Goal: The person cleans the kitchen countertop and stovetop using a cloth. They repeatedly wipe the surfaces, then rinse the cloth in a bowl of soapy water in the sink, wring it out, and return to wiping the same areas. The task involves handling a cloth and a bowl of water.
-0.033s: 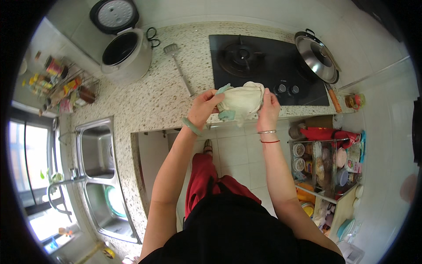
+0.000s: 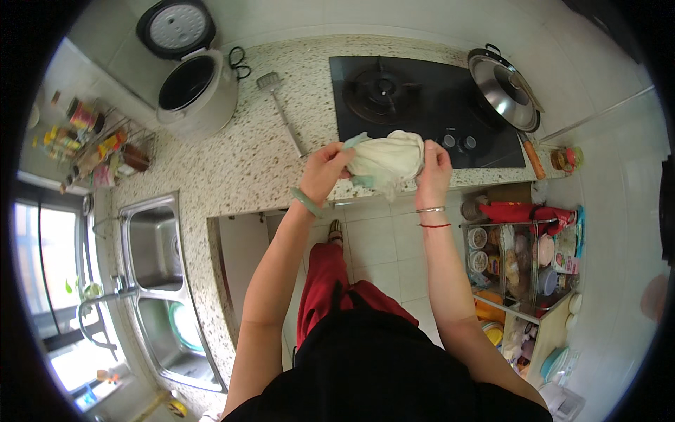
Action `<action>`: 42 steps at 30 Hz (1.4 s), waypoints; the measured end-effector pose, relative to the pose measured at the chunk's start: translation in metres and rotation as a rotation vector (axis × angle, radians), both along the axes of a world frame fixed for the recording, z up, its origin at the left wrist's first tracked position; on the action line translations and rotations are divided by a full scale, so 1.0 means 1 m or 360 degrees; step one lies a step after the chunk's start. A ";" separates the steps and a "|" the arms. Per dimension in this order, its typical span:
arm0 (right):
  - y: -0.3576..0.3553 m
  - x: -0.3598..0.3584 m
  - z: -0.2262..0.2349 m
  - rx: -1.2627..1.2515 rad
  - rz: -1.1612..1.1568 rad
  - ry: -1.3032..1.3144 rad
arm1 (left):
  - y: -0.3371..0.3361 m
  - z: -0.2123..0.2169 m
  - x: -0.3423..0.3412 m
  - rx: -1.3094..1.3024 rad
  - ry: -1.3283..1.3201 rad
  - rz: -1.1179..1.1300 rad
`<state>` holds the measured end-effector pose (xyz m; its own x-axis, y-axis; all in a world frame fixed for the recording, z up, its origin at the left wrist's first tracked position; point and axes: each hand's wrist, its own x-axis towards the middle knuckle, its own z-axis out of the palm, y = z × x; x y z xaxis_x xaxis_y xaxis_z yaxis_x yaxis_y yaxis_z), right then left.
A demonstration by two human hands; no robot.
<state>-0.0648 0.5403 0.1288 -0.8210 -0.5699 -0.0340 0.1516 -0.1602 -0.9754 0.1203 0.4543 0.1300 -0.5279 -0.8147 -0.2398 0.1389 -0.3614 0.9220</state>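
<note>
- Fingers (image 2: 333, 150) of the left hand (image 2: 321, 174) are pinched together on the left end of a bunched cream cloth (image 2: 387, 156), right by its pale green bits
- Right hand (image 2: 433, 177) has its fingers curled closed on the other end, so the cloth's strung between the 2 hands
- Cloth's over the front edge of the speckled counter (image 2: 204, 165), just in front of the black hob (image 2: 429, 84); can't tell if it touches the counter
- Green bangle (image 2: 307, 202) on the left wrist, silver bracelet (image 2: 430, 209) plus red cord (image 2: 434, 225) on the right
- Metal spatula (image 2: 285, 119) lies left of the hob, handle end near the left hand
- Rice cooker (image 2: 214, 105) sits farther back left, lid up
- Domed metal lid (image 2: 503, 91) covers a pan on the hob's right side, wooden handle (image 2: 532, 156) toward the front
- Steel sink with 2 basins (image 2: 151, 243) way off left
</note>
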 end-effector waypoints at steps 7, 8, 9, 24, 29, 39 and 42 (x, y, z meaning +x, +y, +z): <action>-0.025 -0.070 0.027 0.0699 0.0850 0.1605 | -0.077 0.005 -0.065 -0.0225 -0.0097 0.0346; -0.034 -0.079 0.026 0.0572 0.0887 0.1216 | -0.090 0.007 -0.075 -0.0229 -0.0108 0.0364; -0.045 -0.087 0.025 0.0443 0.0912 0.0826 | -0.103 0.006 -0.085 -0.0233 -0.0120 0.0383; -0.169 -0.239 -0.021 0.0208 0.0181 0.0391 | -0.202 -0.039 -0.319 -0.1276 -0.0166 -0.0329; -0.169 -0.312 -0.135 0.1215 0.0650 0.1942 | -0.187 -0.064 -0.392 -0.1633 -0.0842 -0.1365; -0.234 -0.317 -0.170 0.1453 0.0598 0.1701 | -0.257 -0.131 -0.448 -0.2463 -0.1135 -0.1848; -0.258 -0.330 -0.172 0.1558 0.0624 0.1886 | -0.274 -0.112 -0.454 -0.2376 -0.1303 -0.1882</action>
<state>-0.3953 0.2826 -0.0431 -0.4617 -0.8866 0.0259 -0.8586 0.4394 -0.2642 -0.3333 0.1802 0.0183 -0.9650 0.0142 -0.2617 -0.0511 0.9692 0.2409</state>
